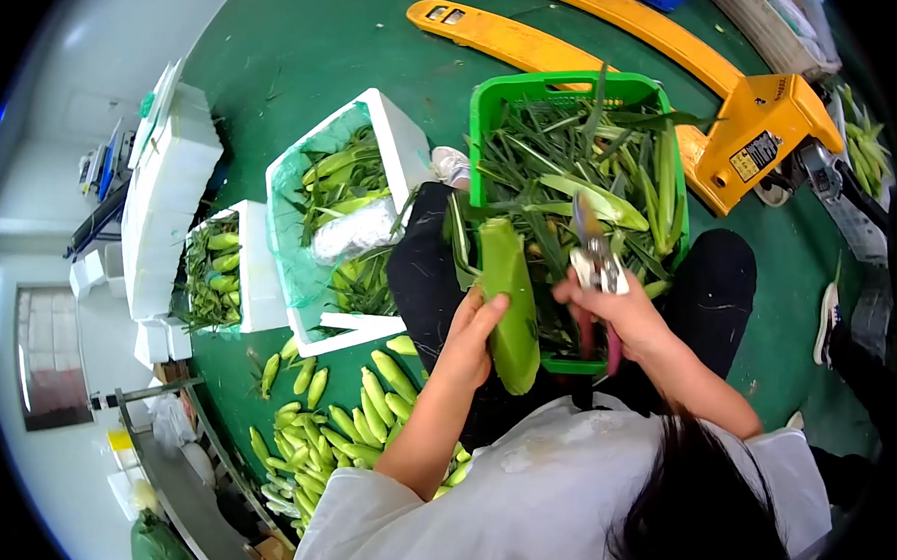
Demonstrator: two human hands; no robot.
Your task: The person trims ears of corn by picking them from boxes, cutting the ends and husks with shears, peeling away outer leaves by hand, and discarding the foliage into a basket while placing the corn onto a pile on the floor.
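An ear of corn in its green husk (510,312) stands nearly upright in my left hand (475,334), whose fingers wrap its left side. Just to its right, my right hand (615,308) is closed round a pair of pruning shears (596,259) with reddish handles; the blades point away from me. Both hands are over the near part of a green plastic basket (476,139) between my knees. Cut leaves and husks (543,146) fill the basket. The shears and the ear do not touch.
White foam boxes (397,142) with corn and leaves stand at the left. A pile of corn ears (345,435) lies on the floor at the lower left. Beyond the basket is a yellow pallet jack (763,136). Another person's shoe (827,322) shows at the right.
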